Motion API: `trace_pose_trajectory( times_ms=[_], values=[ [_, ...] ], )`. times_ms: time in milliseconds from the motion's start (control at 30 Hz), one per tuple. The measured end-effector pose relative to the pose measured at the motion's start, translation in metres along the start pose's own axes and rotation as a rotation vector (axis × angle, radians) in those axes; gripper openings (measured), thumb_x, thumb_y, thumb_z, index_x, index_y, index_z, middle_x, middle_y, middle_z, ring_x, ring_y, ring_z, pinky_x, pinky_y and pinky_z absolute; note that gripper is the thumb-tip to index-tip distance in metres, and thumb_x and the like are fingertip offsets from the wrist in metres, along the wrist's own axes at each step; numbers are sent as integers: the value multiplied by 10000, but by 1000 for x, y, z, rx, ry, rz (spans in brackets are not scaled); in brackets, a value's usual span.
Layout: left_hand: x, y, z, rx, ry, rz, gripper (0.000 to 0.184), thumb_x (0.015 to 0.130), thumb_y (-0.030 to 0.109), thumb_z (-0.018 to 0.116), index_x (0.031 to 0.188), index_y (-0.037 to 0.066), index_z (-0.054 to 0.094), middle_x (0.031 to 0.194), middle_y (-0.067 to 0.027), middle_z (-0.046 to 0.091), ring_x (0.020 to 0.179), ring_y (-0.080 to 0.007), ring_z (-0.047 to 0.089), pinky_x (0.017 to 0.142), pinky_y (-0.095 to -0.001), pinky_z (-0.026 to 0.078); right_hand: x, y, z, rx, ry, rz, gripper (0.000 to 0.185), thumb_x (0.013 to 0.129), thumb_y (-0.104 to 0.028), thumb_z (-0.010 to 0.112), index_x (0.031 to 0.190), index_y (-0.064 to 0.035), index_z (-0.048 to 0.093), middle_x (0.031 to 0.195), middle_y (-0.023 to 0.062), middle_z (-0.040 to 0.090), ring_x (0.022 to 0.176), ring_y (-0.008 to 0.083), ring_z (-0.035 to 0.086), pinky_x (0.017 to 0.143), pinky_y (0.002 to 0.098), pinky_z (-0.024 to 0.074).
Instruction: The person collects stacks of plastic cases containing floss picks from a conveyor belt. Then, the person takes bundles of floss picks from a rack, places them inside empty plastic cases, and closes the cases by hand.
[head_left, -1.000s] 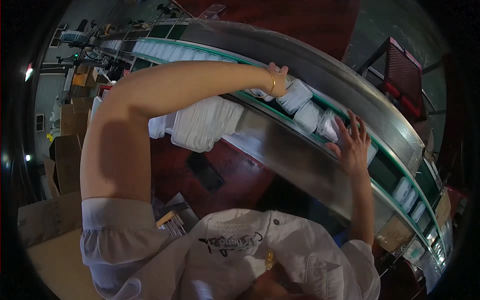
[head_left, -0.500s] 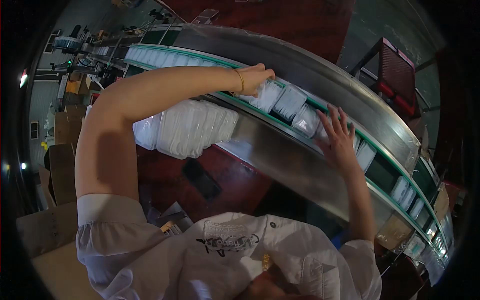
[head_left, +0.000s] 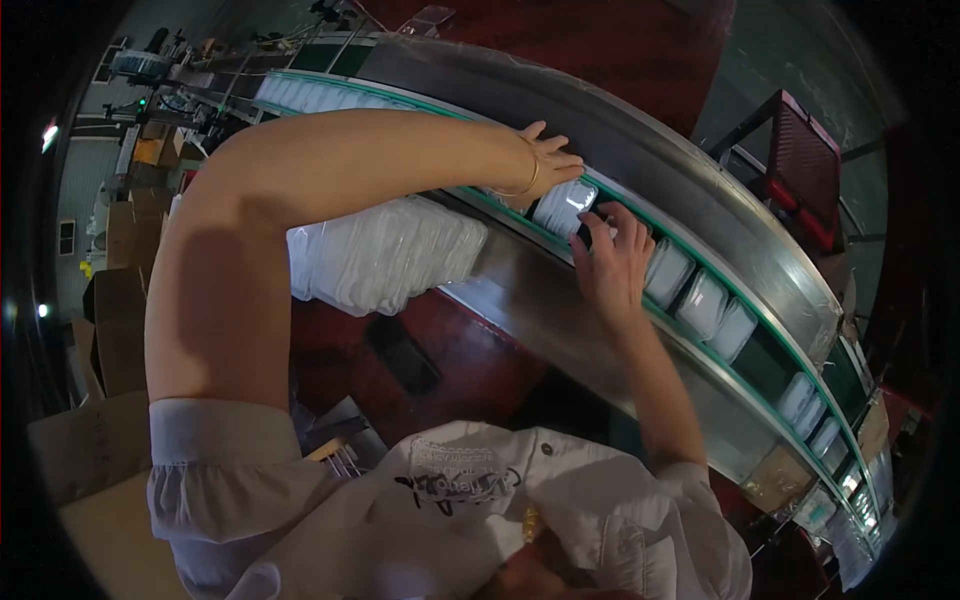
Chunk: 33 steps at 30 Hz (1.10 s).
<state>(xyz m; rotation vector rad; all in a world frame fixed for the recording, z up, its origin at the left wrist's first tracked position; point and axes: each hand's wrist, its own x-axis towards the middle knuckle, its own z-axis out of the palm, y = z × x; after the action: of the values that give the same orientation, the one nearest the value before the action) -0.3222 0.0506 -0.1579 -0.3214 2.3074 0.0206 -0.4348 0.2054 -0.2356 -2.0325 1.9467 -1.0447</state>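
Note:
A row of white packs in clear plastic wrapping [head_left: 566, 207] stands on a curved conveyor with green side rails [head_left: 735, 362]. My left hand [head_left: 548, 168], a thin bangle at its wrist, reaches across the belt with fingers spread at the far rail, beside one pack. Just right of that pack is my right hand [head_left: 615, 265], its fingers bent and thumb apart, over the belt. Nothing shows in its grasp, though the fingertips partly hide the packs. Further packs [head_left: 703, 303] lie to its right.
A large bunch of similar clear-wrapped packs [head_left: 385, 255] rests on the near side of the conveyor. Below lies a dark flat object [head_left: 402, 355] on a red surface. A red ribbed crate [head_left: 803, 175] stands beyond the belt, and cardboard boxes [head_left: 125, 320] are at left.
My right hand has moved left along the belt, closer to my left hand. My left hand has shifted slightly right and its fingers have spread. More packs now show right of my right hand.

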Motion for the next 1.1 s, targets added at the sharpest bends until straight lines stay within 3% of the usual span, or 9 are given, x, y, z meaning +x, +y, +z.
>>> trace_pose_trajectory(
  times_ms=[200,300,367,500,767,867,933,967,1100],
  values=[
    [-11,-21,-21,210,74,-169,574,788,219,545,1326,188,349,1428,-54,223,1325,-276,167,1028,-531,172,0,27,11,34,-232,-135,241,776,-170,605,1008,-111,580,818,21,606,811,225,500,714,401,372],
    [-62,-48,-52,72,361,-312,416,848,210,496,1257,148,444,1340,-69,385,1245,-230,338,985,-412,304,0,40,-18,9,-292,-212,228,772,-182,616,989,-112,598,867,14,624,805,221,491,742,402,366],
    [-107,-62,-57,-38,568,-387,395,860,208,483,1248,142,452,1314,-72,409,1217,-231,366,971,-394,320,6,36,-47,11,-435,-176,246,776,-205,618,1003,-112,607,955,13,626,881,227,490,800,411,346],
    [-192,-80,-22,-288,830,-559,356,883,204,456,1231,132,467,1264,-80,456,1162,-234,422,942,-359,351,8,53,-57,-32,-399,-481,286,771,-224,620,1039,-126,603,1046,9,598,1003,234,461,851,415,305],
    [-301,-69,99,-485,859,-1022,312,904,139,407,1201,109,494,1179,-87,539,1083,-229,511,909,-299,396,0,73,-44,-49,-395,-498,196,765,-208,604,933,-109,617,1011,17,594,945,230,484,830,391,323],
    [-312,-64,129,-736,704,-1004,503,800,-45,402,1278,110,406,1288,-100,444,1196,-236,418,986,-315,334,-38,100,-66,-124,-340,-371,139,753,-176,605,860,-88,607,915,22,602,872,234,506,812,397,341],
    [-313,-38,130,-489,607,-781,717,696,-118,437,1350,123,271,1389,-123,289,1283,-259,289,1042,-333,262,-82,130,-93,-391,-402,-202,108,753,-158,610,832,-85,602,880,21,600,873,243,504,790,400,354],
    [-312,-31,124,-537,445,-749,895,659,-56,576,1394,154,110,1440,-121,151,1319,-275,196,1070,-347,211,-112,155,-110,-443,-418,-96,138,760,-159,613,876,-84,609,919,26,604,896,246,505,793,405,361],
    [-302,17,83,-444,367,-812,1060,586,71,721,1402,172,53,1444,-120,140,1317,-279,199,1065,-358,231,-145,138,-135,-389,-292,302,318,799,-192,597,1099,-92,569,1111,68,567,1034,276,482,869,445,362]
  ],
)
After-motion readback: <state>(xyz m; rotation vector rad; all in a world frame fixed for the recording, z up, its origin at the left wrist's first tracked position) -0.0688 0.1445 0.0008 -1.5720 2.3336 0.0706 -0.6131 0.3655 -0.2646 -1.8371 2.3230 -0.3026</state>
